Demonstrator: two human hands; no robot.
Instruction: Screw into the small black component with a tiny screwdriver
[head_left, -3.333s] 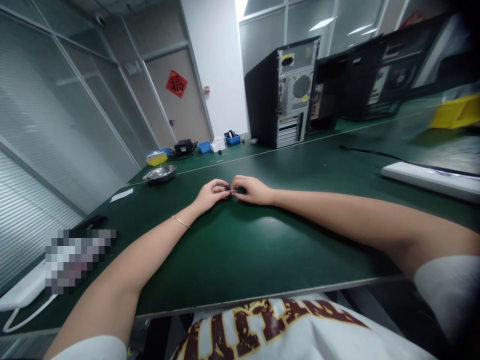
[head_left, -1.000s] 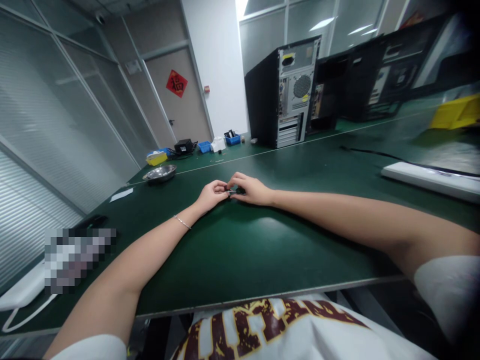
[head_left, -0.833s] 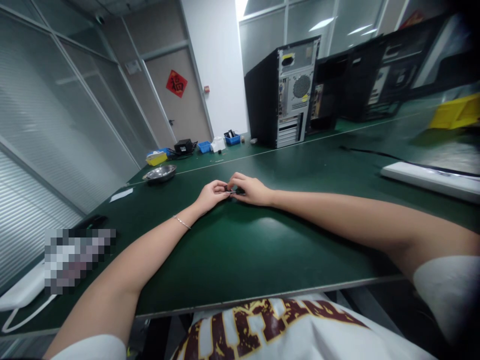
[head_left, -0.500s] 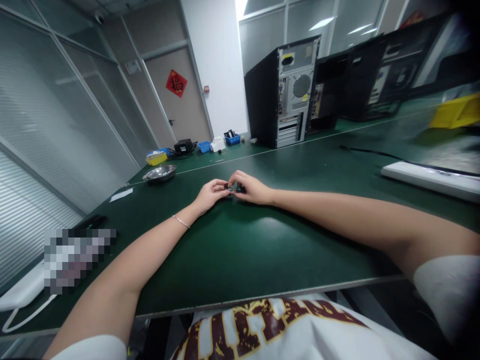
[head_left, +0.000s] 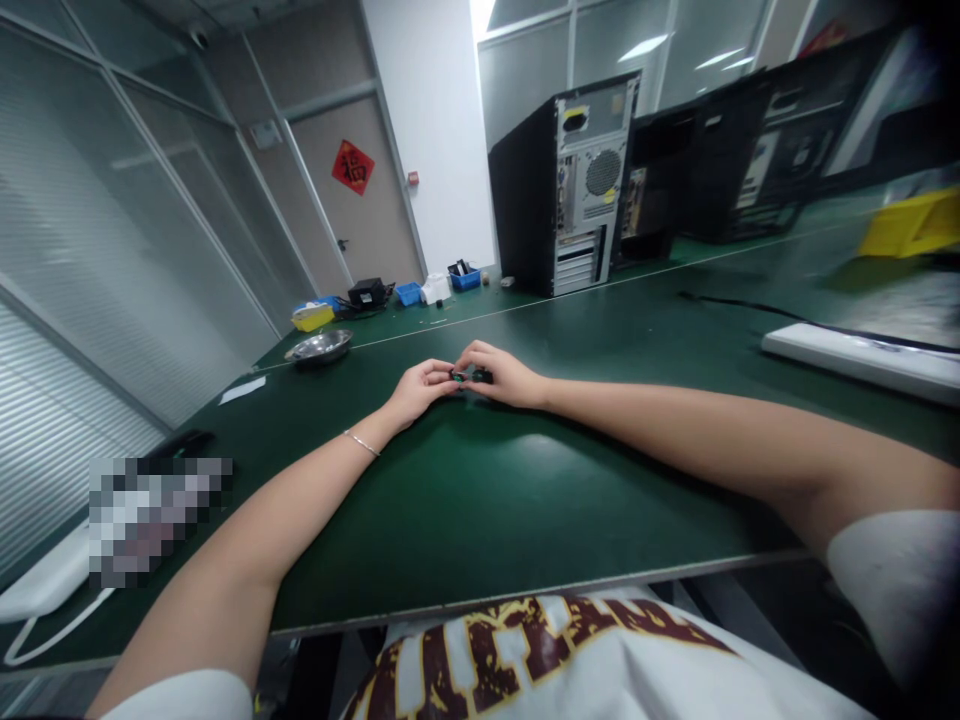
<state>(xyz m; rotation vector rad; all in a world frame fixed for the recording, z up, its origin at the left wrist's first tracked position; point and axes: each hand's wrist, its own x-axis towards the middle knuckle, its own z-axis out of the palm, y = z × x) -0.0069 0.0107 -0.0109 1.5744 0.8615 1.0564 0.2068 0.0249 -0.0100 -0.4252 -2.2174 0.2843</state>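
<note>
Small part is lying nearer tabletop left edge than dark handle. Left hand is pinching the part; right hand, the handle.

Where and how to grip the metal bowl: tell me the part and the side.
Pinch the rim of the metal bowl, probably best from the near side facing the left hand. The bowl looks shallow and open upward, so its edge offers a thin grip, while the yellow container and black box lie behind it.
</note>
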